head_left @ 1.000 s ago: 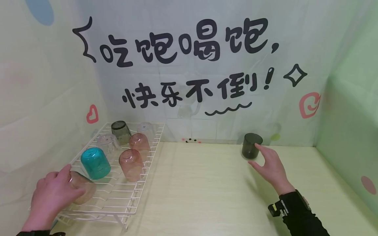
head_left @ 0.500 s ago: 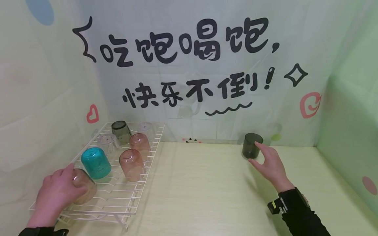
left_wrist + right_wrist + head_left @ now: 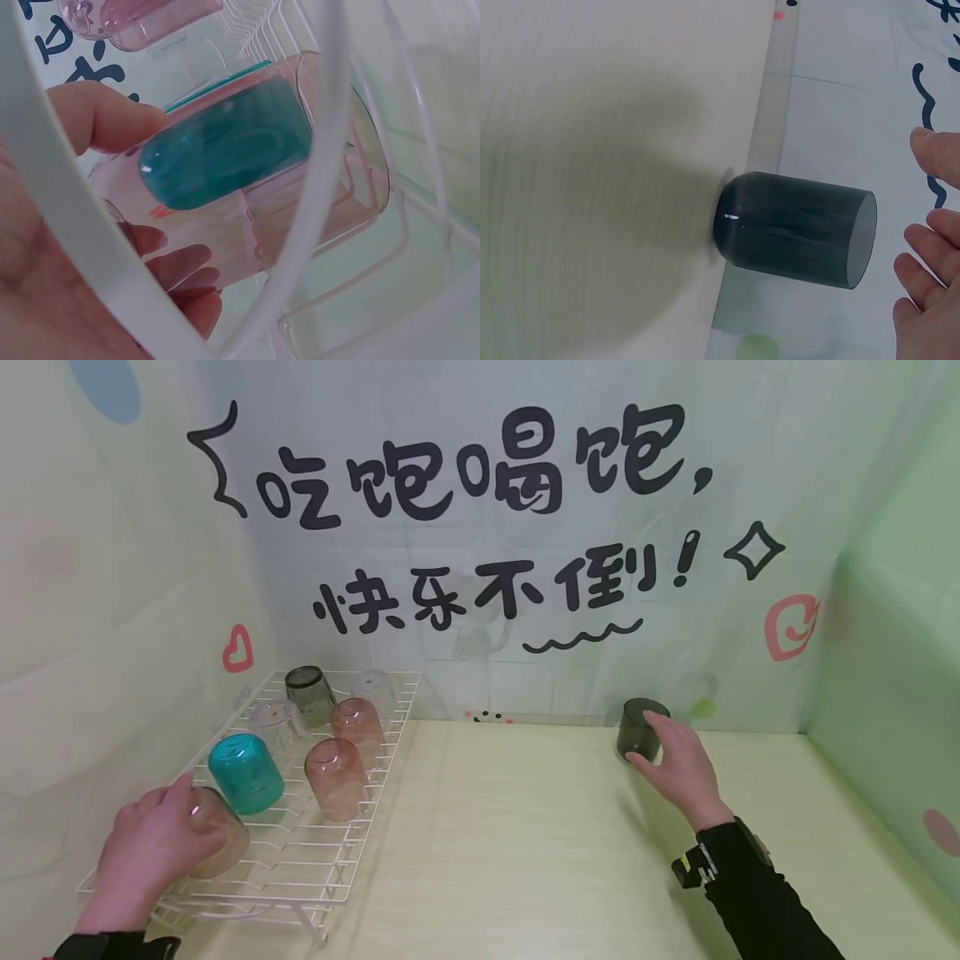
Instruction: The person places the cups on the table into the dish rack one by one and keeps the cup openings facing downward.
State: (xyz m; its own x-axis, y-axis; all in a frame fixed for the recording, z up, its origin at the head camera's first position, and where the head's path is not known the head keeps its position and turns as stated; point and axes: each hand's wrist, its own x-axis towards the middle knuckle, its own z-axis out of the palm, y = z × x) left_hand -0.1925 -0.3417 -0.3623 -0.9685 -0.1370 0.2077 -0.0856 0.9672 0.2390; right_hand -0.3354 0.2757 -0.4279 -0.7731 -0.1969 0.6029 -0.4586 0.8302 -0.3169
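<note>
At the near left of the wire rack (image 3: 320, 903), my left hand (image 3: 148, 852) holds a pinkish clear glass (image 3: 227, 837), which stands upside down there. The left wrist view has the thumb (image 3: 112, 120) on one side of that glass and the fingers on the other. A teal glass (image 3: 246, 774) sits just beyond it, seen through the pink wall. Over on the right, a dark grey glass (image 3: 636, 732) stands upright on the table near the back wall. My right hand (image 3: 682, 772) is beside it, thumb and fingers spread, with a gap visible in the right wrist view.
More upside-down glasses share the rack: two pink ones (image 3: 335, 781), a smoky grey one (image 3: 309, 695) and two clear ones (image 3: 277, 727). Printed cloth walls (image 3: 480, 668) enclose the pale wooden table (image 3: 510, 843) at the back and both sides.
My right hand has shifted slightly left, nearer the dark grey glass. The left hand has moved a little right, with the pinkish glass in nearly the same spot.
</note>
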